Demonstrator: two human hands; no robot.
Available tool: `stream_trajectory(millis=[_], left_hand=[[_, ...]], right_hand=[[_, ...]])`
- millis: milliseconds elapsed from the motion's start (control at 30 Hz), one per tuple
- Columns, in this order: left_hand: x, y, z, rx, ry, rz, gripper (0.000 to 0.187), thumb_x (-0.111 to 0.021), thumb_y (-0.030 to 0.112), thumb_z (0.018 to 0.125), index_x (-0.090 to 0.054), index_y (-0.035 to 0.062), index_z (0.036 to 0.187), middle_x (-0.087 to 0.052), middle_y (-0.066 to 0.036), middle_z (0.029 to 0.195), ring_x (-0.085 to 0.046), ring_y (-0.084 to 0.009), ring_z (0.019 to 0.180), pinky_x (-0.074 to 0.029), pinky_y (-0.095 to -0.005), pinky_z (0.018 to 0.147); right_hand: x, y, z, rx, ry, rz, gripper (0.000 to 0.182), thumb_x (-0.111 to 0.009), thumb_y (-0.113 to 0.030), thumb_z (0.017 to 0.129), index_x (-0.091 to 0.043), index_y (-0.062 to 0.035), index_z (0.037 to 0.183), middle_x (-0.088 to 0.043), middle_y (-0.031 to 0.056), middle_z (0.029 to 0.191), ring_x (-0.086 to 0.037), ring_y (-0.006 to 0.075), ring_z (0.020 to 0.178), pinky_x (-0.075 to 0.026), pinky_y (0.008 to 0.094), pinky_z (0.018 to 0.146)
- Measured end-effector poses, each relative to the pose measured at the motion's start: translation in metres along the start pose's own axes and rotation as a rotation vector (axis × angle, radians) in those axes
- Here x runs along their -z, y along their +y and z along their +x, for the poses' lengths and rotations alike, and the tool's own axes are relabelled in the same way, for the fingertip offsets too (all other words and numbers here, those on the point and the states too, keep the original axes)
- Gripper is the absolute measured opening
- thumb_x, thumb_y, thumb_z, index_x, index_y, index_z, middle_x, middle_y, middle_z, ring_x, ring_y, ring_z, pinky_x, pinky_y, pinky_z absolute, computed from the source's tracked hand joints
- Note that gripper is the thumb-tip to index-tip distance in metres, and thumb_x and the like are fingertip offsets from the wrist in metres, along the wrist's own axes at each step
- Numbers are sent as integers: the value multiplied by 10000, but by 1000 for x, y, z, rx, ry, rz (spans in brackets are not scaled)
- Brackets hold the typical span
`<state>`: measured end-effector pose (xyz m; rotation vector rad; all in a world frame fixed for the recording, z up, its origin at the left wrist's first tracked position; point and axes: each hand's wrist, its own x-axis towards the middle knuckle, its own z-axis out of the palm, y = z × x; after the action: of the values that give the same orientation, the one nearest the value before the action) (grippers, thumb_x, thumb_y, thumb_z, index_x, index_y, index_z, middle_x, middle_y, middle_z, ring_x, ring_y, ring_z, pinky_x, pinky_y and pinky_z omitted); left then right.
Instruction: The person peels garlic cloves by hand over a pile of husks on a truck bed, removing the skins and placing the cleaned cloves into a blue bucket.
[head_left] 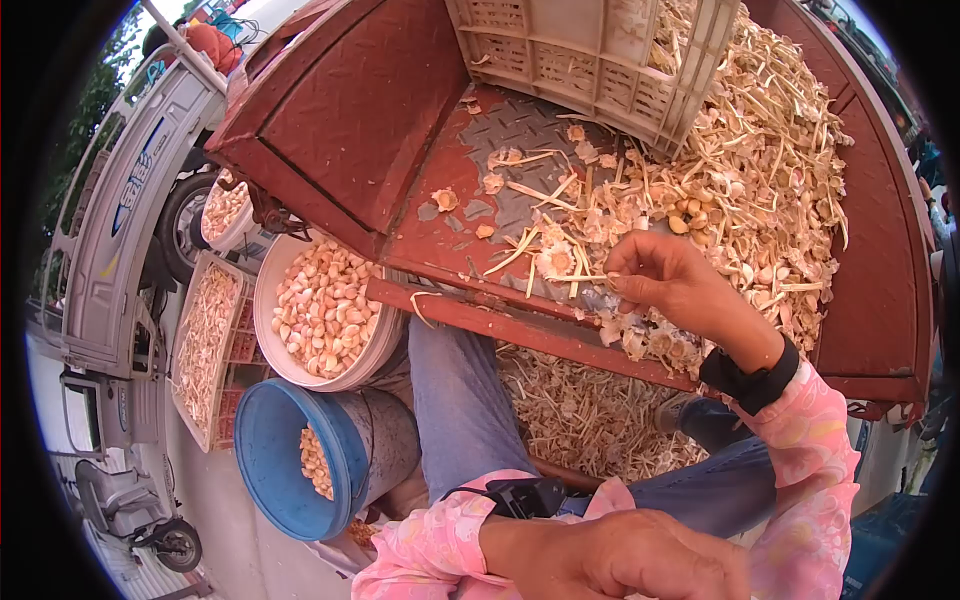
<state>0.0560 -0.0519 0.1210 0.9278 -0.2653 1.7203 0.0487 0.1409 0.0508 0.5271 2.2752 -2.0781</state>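
My right hand (665,285), with a black band at the wrist, is over the front edge of the red truck bed. Its thumb and forefinger are pinched at the end of a dry garlic stalk (588,278). Beside that stalk lies a pale garlic root end (555,261) among papery skins. Behind the hand is a heap of garlic stalks and skins (770,150), with a few brownish peeled cloves (688,215) on it. Low in the view, my left hand (625,560) is curled closed above my lap; its fingertips and anything in them are hidden.
A cream plastic crate (600,75) stands tilted on the red bed (330,120). To the left are a white bucket of garlic cloves (385,345), a blue bucket (270,440) with some cloves, and a crate (215,385) of garlic. Stalk litter (590,410) lies between my legs.
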Motion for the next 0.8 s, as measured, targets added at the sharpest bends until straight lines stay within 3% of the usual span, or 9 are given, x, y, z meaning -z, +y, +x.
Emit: stream_trajectory(millis=[133,233,333,467,567,633,667,733,800], left_hand=[[-4,9,-11,-55,46,53,150,-604,27,847,-623,-67,962,-612,-158,932,-588,-257,860,-467,-327,740],[-10,22,-20,-91,80,98,153,-600,31,851,-617,-63,971,-606,-162,942,-588,-259,859,-467,-324,743],[-12,32,-26,-170,68,146,152,-598,27,852,-616,-64,972,-595,-166,953,-587,-259,851,-467,-320,734],[-2,43,-24,-237,80,362,175,-584,32,857,-604,-84,987,-566,-182,953,-577,-220,776,-467,-290,652],[14,64,-41,36,420,528,218,-540,78,891,-546,-91,1029,-513,-206,974,-543,-132,655,-433,-217,520],[45,64,-44,44,836,596,230,-532,106,905,-505,-39,1082,-529,-138,993,-498,-85,564,-399,-179,451],[57,64,-47,-9,916,733,201,-501,106,925,-521,-4,1092,-512,-3,674,-489,-53,554,-388,-170,458],[70,74,-61,-64,938,875,225,-534,108,903,-517,-19,1088,-565,-98,929,-463,-48,543,-338,-153,408],[72,90,-65,-101,951,810,222,-520,86,905,-515,-15,1102,-566,-103,919,-417,-29,524,-308,-137,398]], right_hand=[[-91,-55,51,360,-261,96,289,-563,-81,871,-511,6,1141,-604,48,924,-607,117,818,-490,246,708],[-111,-59,76,510,-174,-245,403,-555,-72,870,-439,22,1244,-597,89,1003,-604,153,905,-487,277,779],[-81,-25,78,434,-59,-215,326,-550,-104,868,-473,42,1149,-562,144,1051,-625,202,902,-502,304,730],[-32,-5,40,209,110,-368,204,-566,-77,861,-539,25,1036,-589,67,893,-607,135,745,-486,255,663],[-11,-3,4,43,171,-238,162,-585,-79,852,-578,-3,995,-597,25,802,-544,80,647,-448,242,581],[6,17,-6,98,302,-401,158,-590,-79,842,-591,-11,985,-591,35,804,-535,81,632,-432,246,554],[15,19,-7,130,346,-488,160,-580,-61,823,-601,-14,975,-594,78,809,-573,160,649,-449,290,585],[32,20,-4,249,414,-725,180,-573,-55,810,-604,-15,983,-600,105,823,-585,232,683,-460,328,621],[41,25,11,357,437,-841,175,-572,-75,788,-599,-22,953,-597,158,845,-586,346,760,-467,406,689]])
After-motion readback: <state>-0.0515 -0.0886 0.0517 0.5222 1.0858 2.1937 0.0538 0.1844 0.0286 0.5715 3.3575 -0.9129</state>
